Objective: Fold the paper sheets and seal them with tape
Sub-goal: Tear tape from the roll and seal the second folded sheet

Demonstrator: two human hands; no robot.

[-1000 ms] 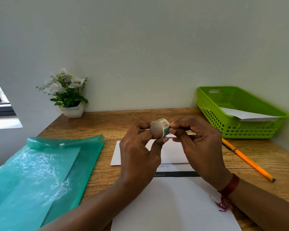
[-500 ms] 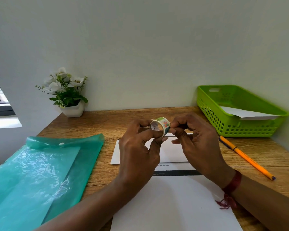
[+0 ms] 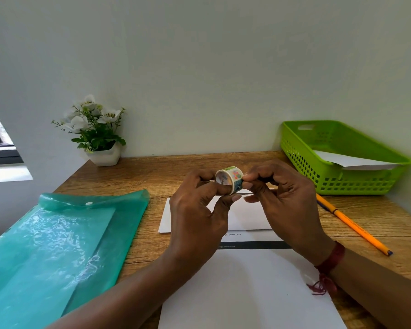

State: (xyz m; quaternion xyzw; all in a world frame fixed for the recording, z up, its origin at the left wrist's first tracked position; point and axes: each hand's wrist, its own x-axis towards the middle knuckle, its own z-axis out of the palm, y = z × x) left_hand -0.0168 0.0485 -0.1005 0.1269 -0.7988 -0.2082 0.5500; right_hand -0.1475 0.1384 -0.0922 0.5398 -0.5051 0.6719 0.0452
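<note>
Tape roll (image 3: 229, 179), small w/ printed pattern, held up off desk between both hands, core hole facing toward camera-left. Left hand (image 3: 199, 217) clamped on roll: thumb under, fingers curled over top and far side. Right hand (image 3: 285, 203) pinching at roll's right face w/ thumb + forefinger tips, other fingers curled; whether a loose tape end is caught in the pinch, can't tell. Red thread band (image 3: 330, 260) on right wrist, frayed tail hanging.

Directly below the grip: folded white sheet (image 3: 247, 217) flat on wooden desk (image 3: 152, 176), partly hidden by both hands. Just nearer the body from there: second white sheet (image 3: 247, 293) w/ black bar and tiny print along far edge, its far edge tucked against or under folded sheet, exact overlap unclear.

Right of grip: orange pen (image 3: 351, 224) lying diagonal on desk, apart from sheets. Further right + back: green plastic basket (image 3: 337, 184) against wall, white paper (image 3: 351, 161) inside, leaning on near rim.

Left of grip: teal translucent folder (image 3: 57, 245) w/ snap button, flap end toward wall, lying flat, near edge of folded sheet but not touching. Back-left by wall: white pot w/ white flowers (image 3: 97, 129).
</note>
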